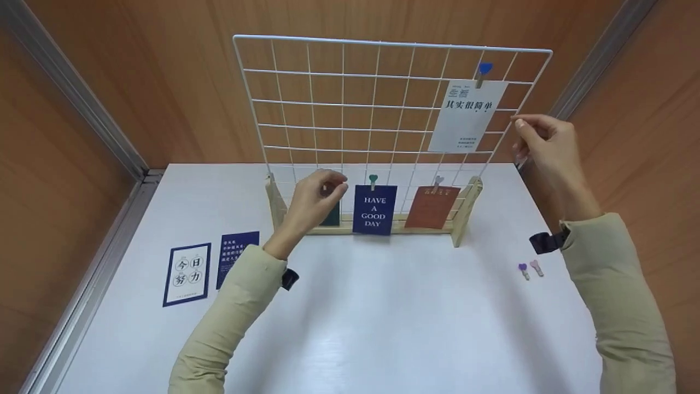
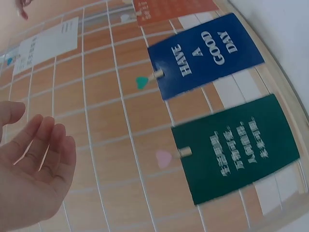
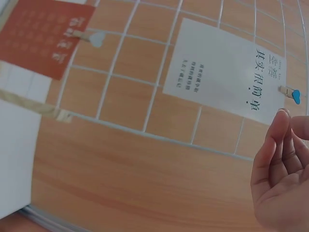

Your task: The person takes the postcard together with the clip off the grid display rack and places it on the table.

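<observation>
A white wire grid point(image 1: 358, 102) stands upright in a wooden base point(image 1: 459, 219). My left hand point(image 1: 320, 197) hovers in front of its lower left, fingers loosely bent and holding nothing. Behind that hand is a green card point(image 2: 236, 150) under a pink heart clip point(image 2: 164, 158). A blue "HAVE A GOOD DAY" card point(image 1: 374, 210) hangs from a green heart clip point(image 1: 373, 179). To its right is an orange-red card point(image 1: 432, 208) with a pale heart clip point(image 1: 439, 180). My right hand point(image 1: 549, 145), holding nothing, is by the grid's right edge, near a white card point(image 1: 467, 117) under a blue heart clip point(image 1: 484, 69).
On the white table point(image 1: 350, 328), a blue-bordered white card point(image 1: 187, 274) and a dark blue card point(image 1: 238, 251), partly covered by the left sleeve, lie at left. A purple heart clip point(image 1: 523, 269) and a pink one point(image 1: 536, 267) lie at right. Wooden panels point(image 1: 164, 82) surround the table.
</observation>
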`<state>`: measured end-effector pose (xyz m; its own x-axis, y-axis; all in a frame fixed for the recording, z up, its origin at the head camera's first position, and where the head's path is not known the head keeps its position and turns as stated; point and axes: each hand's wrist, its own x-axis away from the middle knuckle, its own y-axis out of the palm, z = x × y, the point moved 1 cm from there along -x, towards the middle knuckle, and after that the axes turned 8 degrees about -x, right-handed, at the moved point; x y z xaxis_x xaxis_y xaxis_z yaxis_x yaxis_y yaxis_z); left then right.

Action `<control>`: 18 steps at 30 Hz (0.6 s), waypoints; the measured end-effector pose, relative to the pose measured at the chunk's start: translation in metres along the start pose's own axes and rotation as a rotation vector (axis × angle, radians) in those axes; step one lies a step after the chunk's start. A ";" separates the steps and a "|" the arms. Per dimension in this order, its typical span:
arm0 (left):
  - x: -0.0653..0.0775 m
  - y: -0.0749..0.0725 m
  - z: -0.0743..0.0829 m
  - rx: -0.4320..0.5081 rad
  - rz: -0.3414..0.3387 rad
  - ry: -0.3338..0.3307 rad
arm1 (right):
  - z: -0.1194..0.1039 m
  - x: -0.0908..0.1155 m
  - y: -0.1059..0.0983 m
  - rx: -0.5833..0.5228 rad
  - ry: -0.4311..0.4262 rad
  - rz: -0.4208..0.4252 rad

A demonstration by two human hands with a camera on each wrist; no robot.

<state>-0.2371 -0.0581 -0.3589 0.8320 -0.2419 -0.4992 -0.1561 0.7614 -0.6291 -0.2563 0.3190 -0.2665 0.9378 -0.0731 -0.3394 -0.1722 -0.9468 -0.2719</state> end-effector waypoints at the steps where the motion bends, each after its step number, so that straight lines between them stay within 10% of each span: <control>1: -0.002 0.004 0.003 0.002 -0.008 0.008 | -0.001 -0.001 0.001 0.002 -0.007 0.002; 18: -0.032 0.055 0.043 0.220 -0.155 -0.014 | -0.025 -0.018 0.017 -0.194 -0.100 0.053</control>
<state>-0.2495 0.0172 -0.3523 0.8444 -0.3588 -0.3979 0.0922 0.8288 -0.5519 -0.2686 0.2961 -0.2421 0.8929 -0.1024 -0.4385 -0.1505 -0.9857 -0.0763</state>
